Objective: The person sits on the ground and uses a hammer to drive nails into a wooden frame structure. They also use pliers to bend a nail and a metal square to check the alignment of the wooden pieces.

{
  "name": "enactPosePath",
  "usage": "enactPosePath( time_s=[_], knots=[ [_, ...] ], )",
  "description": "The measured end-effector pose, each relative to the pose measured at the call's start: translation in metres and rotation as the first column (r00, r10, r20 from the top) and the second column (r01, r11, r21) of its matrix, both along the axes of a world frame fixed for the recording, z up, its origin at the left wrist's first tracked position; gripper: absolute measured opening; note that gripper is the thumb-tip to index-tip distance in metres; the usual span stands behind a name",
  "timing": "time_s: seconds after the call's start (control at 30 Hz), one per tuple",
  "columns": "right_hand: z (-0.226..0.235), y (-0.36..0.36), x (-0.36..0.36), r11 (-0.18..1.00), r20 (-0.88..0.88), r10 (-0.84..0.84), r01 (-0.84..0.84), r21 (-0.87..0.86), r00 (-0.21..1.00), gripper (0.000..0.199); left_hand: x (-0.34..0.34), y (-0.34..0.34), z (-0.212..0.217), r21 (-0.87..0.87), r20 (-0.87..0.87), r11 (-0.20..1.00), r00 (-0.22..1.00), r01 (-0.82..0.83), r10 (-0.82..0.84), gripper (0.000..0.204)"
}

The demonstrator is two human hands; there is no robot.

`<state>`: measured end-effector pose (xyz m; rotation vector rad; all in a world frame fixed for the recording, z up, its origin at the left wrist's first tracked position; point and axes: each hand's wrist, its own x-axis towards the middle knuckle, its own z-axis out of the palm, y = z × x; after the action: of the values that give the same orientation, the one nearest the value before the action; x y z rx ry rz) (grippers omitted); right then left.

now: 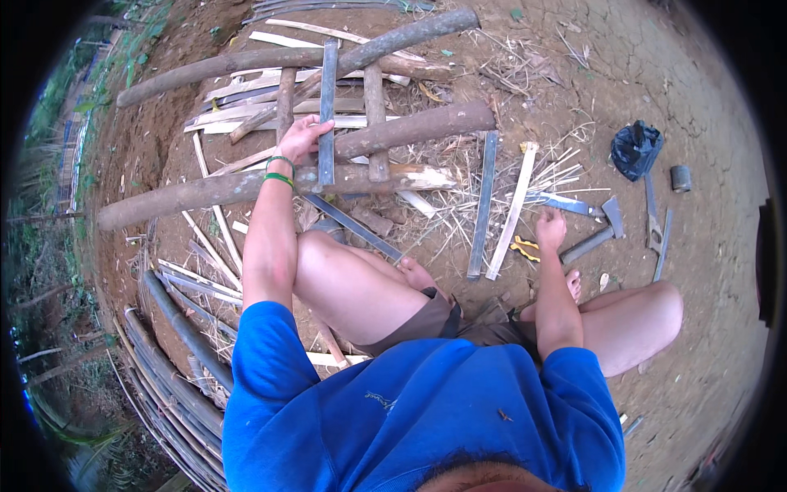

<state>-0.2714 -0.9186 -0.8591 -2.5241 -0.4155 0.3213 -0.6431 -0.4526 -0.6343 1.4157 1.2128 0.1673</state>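
Observation:
I squat on bare dirt. My left hand (302,138), with green bands at the wrist, rests on a grey bamboo slat (327,115) that lies across several round logs (246,187); the fingers curl around the slat's edge. My right hand (551,228) reaches down to the ground by a hammer (597,236), fingers bent over the end of its handle. A knife blade (566,203) lies just beyond that hand.
Loose slats (484,205) and a pale split strip (512,209) lie between my hands. A black bag (635,149), pliers-like tool (653,221) and small cylinder (680,178) sit at the right. A bundle of bamboo poles (176,361) lies at lower left.

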Motion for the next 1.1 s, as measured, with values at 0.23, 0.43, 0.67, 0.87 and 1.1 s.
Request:
enactPosePath(
  time_s=[0.23, 0.43, 0.67, 0.87, 1.1],
  knots=[
    [0.001, -0.002, -0.003, 0.998, -0.016, 0.018, -0.018, -0.052, 1.000, 0.023, -0.006, 0.001, -0.005, -0.039, -0.003, 0.999, 1.000, -0.014, 0.014, 0.023],
    [0.008, 0.006, 0.014, 0.995, -0.055, 0.050, -0.054, -0.083, 0.997, 0.025, 0.005, -0.006, 0.002, -0.028, 0.001, 1.000, 1.000, -0.005, 0.005, 0.021],
    [0.099, 0.030, 0.140, 0.656, -0.370, 0.528, -0.644, -0.393, 0.764, 0.038, -0.005, 0.006, -0.010, -0.080, 0.064, 0.997, 0.998, 0.017, -0.012, 0.020],
    [0.261, 0.051, 0.189, 0.564, -0.370, 0.480, -0.603, -0.564, 0.796, 0.043, -0.012, -0.001, -0.011, -0.055, 0.041, 0.998, 0.998, -0.037, 0.039, 0.023],
    [0.351, 0.005, 0.142, 0.437, -0.541, 0.489, -0.729, -0.527, 0.684, 0.031, -0.003, -0.002, 0.009, 0.019, 0.024, 1.000, 0.999, -0.023, 0.023, 0.022]
  ],
)
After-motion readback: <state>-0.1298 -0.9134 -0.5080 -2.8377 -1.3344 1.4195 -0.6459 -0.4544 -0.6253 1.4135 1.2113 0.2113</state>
